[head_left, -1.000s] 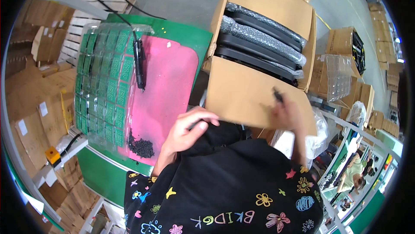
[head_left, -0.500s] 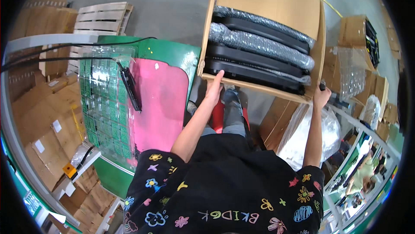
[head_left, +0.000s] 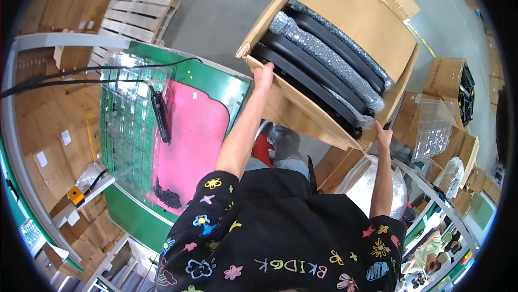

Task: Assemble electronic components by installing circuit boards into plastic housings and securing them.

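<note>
Fingers of left hand (head_left: 264, 74) and right hand (head_left: 383, 133) gripped opposite ends of open cardboard box (head_left: 345, 38), its long axis spanning between them.

- Plain brown cardboard box (head_left: 356, 8), matt, corrugated edge showing
- Black panels (head_left: 318, 84) inside, smooth plastic look, some under crinkly grey bubble wrap (head_left: 329, 57)
- Pink mat (head_left: 197, 141), flat and matt
- Clear glossy plastic trays (head_left: 127, 124), catching glare
- Bare rough wood pallet (head_left: 137, 17)
- Dull grey concrete-looking floor (head_left: 216, 0)
</note>
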A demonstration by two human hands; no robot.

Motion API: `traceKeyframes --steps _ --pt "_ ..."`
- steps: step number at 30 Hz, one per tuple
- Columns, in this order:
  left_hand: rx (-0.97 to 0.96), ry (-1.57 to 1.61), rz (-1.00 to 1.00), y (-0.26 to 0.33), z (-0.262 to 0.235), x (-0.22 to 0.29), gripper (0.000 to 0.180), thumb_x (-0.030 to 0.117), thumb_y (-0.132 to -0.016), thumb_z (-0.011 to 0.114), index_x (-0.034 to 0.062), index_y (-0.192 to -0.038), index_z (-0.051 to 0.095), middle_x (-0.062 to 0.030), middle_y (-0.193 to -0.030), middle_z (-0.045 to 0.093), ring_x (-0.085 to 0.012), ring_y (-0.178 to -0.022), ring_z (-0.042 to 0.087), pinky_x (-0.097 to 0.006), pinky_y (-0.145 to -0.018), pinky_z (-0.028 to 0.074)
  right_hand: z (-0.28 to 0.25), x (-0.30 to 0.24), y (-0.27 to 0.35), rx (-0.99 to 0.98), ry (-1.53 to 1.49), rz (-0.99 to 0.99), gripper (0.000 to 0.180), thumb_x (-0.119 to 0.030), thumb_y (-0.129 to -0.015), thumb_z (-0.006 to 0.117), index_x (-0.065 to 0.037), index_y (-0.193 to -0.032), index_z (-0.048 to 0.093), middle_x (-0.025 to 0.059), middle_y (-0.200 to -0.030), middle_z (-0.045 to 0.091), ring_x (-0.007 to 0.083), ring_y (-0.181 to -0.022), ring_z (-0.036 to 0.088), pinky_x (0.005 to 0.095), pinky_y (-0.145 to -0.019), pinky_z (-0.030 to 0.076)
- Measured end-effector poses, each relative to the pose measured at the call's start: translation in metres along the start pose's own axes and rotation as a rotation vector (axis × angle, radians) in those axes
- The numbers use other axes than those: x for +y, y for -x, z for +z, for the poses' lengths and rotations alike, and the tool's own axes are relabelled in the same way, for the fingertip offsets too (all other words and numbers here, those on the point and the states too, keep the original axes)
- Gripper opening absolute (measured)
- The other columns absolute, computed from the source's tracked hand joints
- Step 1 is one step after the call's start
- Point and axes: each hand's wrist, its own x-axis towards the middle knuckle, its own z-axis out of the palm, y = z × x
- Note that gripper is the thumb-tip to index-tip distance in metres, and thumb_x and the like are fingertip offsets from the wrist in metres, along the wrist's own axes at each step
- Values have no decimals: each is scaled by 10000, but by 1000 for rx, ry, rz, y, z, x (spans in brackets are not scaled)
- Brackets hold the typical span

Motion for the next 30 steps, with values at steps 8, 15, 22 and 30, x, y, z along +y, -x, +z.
traceKeyframes --steps 8,15,22,30 --pt "-211 113 -305 76 -5 16 258 199 -801 593 66 -1013 532 -99 -913 566 -256 -868 590 -497 -736 561 4 0 38 108 -44 -16 321 -225 -794 700 84 -879 680 64 -761 667 119 -690 585 335 -612 481" --pt "-425 -132 -295 115 -38 0 449 335 -828 588 48 -1155 478 -94 -1091 484 -235 -1013 501 -468 -763 520 56 16 148 143 218 -10 341 -250 -828 660 90 -830 650 179 -679 669 254 -628 671 379 -607 532" --pt "-425 -322 -266 119 -54 8 450 464 -862 556 62 -1063 534 -65 -963 573 -198 -852 582 -378 -748 490 24 -61 108 -322 -531 165 356 -341 -931 553 7 -992 593 147 -814 652 270 -724 684 366 -612 553" --pt "-533 -349 -264 135 -65 7 710 649 -839 539 78 -1257 483 -63 -1076 573 -202 -976 601 -367 -797 454 41 -120 -3 36 -1320 458 323 -258 -930 536 -27 -1126 425 201 -1134 437 367 -984 568 466 -822 543"
